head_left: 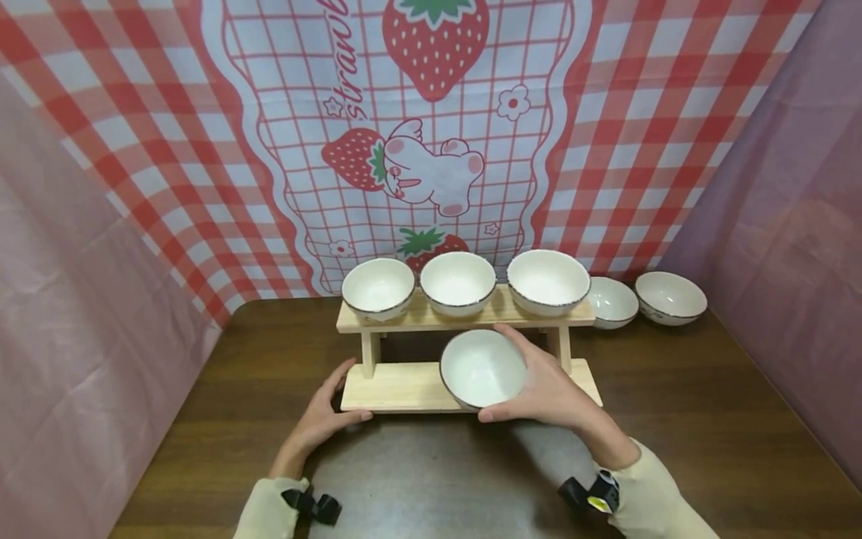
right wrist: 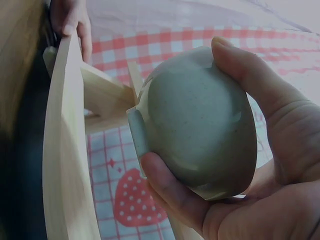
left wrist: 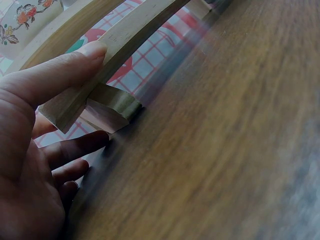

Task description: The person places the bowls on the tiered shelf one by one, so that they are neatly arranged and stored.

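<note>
A white bowl [head_left: 483, 368] with a thin dark rim is held by its sides in my right hand [head_left: 552, 389], between thumb and fingers. It is over the lower board of a two-tier wooden rack [head_left: 397, 388]; in the right wrist view its pale outer side [right wrist: 200, 120] and foot show, apart from the board. My left hand [head_left: 319, 419] grips the rack's left end, thumb on the lower board's front edge [left wrist: 95, 90] and fingers round the end. Three white bowls stand on the upper board: left [head_left: 378, 286], middle [head_left: 458, 281] and right [head_left: 548, 279].
Two more white bowls, one partly behind the rack [head_left: 611, 301] and another [head_left: 670, 296], stand on the brown table [head_left: 680, 419] at the back right. A red-checked strawberry cloth [head_left: 431, 172] hangs behind; pink cloth [head_left: 87, 314] covers the sides.
</note>
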`<state>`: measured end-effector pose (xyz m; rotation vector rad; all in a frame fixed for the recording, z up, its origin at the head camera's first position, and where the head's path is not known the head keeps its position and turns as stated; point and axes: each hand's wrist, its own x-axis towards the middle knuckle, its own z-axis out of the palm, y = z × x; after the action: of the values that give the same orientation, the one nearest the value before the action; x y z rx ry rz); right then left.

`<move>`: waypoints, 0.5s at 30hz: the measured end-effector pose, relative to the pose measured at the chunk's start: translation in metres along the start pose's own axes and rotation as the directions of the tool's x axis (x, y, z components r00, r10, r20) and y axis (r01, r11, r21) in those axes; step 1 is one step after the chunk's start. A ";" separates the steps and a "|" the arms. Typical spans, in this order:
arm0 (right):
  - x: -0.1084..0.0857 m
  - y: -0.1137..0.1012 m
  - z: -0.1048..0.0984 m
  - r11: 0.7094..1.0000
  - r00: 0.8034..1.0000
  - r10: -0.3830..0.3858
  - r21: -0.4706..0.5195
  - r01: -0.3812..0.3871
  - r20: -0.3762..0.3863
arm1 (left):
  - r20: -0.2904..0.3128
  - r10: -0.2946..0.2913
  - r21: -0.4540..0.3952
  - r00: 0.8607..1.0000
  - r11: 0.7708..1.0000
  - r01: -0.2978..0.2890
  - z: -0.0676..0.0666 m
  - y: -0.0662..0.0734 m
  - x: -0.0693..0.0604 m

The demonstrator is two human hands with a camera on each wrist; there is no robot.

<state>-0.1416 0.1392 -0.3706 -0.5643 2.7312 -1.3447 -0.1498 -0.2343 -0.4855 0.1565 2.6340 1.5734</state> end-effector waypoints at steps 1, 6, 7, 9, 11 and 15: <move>0.002 -0.001 0.003 1.000 1.000 -0.002 0.009 0.002 0.005 | 0.004 -0.007 0.001 1.000 1.000 0.007 0.000 0.000 0.000; 0.009 -0.007 0.016 0.998 0.999 -0.011 0.059 0.009 0.037 | 0.008 -0.021 -0.017 1.000 1.000 0.021 0.001 0.000 0.000; 0.010 -0.008 0.018 0.998 0.999 -0.010 0.068 0.007 0.046 | 0.009 -0.019 -0.020 1.000 1.000 0.020 0.001 0.000 0.000; 0.013 -0.010 0.022 0.997 0.998 -0.004 0.083 -0.001 0.064 | 0.009 -0.016 -0.024 1.000 1.000 0.016 0.001 0.000 0.000; 0.015 -0.011 0.027 0.996 0.997 -0.003 0.094 -0.004 0.075 | 0.007 -0.014 -0.022 1.000 1.000 0.015 0.001 0.000 0.000; 0.019 -0.015 0.035 0.994 0.997 -0.009 0.109 -0.001 0.083 | 0.001 0.001 -0.018 1.000 1.000 -0.001 0.000 0.000 0.000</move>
<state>-0.1475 0.0976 -0.3788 -0.6035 2.5743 -1.4268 -0.1497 -0.2343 -0.4852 0.1569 2.6187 1.5962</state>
